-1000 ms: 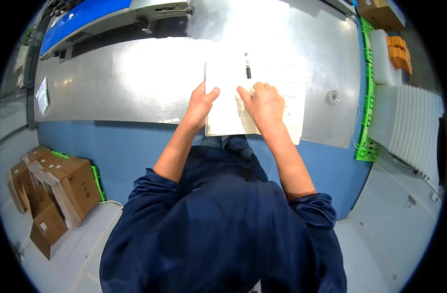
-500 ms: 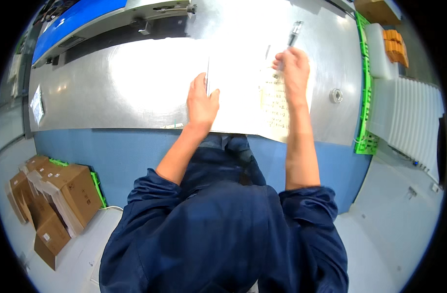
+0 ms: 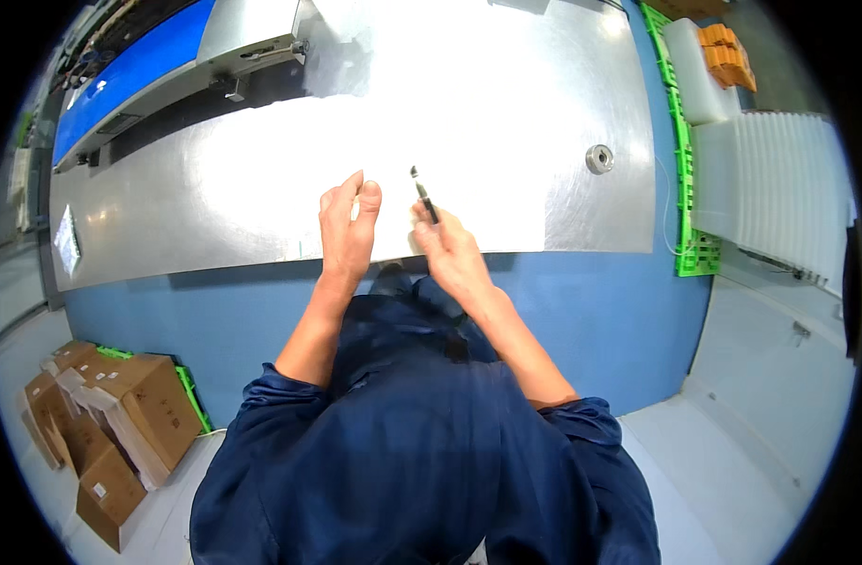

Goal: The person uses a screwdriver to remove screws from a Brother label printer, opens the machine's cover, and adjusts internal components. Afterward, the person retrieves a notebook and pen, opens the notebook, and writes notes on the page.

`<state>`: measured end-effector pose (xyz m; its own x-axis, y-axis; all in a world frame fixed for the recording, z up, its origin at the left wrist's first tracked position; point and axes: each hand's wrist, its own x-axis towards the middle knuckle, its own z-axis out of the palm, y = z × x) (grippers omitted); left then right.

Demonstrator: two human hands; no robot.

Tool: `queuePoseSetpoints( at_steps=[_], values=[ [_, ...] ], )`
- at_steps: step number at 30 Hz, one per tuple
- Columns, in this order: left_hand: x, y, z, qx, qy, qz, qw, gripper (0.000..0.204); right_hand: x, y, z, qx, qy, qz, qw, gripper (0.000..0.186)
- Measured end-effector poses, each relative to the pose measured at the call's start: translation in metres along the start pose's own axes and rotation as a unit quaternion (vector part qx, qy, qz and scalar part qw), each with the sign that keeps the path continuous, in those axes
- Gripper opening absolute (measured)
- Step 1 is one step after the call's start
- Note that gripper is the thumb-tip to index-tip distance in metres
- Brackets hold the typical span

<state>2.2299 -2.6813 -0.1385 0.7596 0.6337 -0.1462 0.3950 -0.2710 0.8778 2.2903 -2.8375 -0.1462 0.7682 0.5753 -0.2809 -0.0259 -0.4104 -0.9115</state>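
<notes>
At the far left, a silvery packet (image 3: 67, 241) is being borne on the metal tabletop (image 3: 148, 212), near its left end. Below, brown cardboard boxes (image 3: 162, 410) are being supported beside the blue front of the bench. Behind the packet, toward the rear, a machine with a blue top (image 3: 134, 83) is being carried on the same metal.

Farther right, the left hand (image 3: 346, 226) is being held over the near part of the tabletop, its fingers curled and its thumb raised beside them; whether anything is being gripped cannot be told. Just right of it, an open notebook (image 3: 511, 221) is being washed out by glare, its pages lying at the tabletop's near edge. Over the pages, a dark pen (image 3: 425, 198) is being clamped between the thumb and fingers of the right hand (image 3: 438, 226), one end being pointed up and leftward.

Beyond the notebook, a small round ring (image 3: 599, 159) is being borne on bare metal. Along the right end, green plastic latticework (image 3: 683, 151) is being flanked by white ribbed panels (image 3: 770, 198).
</notes>
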Motion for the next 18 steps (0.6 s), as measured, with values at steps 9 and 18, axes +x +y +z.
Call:
queuePoseSetpoints(
  at_steps=[9,18],
  values=[
    [0.001,-0.056,0.027,-0.141,0.029,-0.109,0.984,0.051,-0.004,0.061,-0.111,-0.266,0.285,0.052,0.919,0.024],
    [0.001,-0.069,0.026,-0.261,0.020,-0.125,0.957,0.041,0.001,0.070,-0.143,0.247,0.133,0.210,0.936,0.029]
  ],
)
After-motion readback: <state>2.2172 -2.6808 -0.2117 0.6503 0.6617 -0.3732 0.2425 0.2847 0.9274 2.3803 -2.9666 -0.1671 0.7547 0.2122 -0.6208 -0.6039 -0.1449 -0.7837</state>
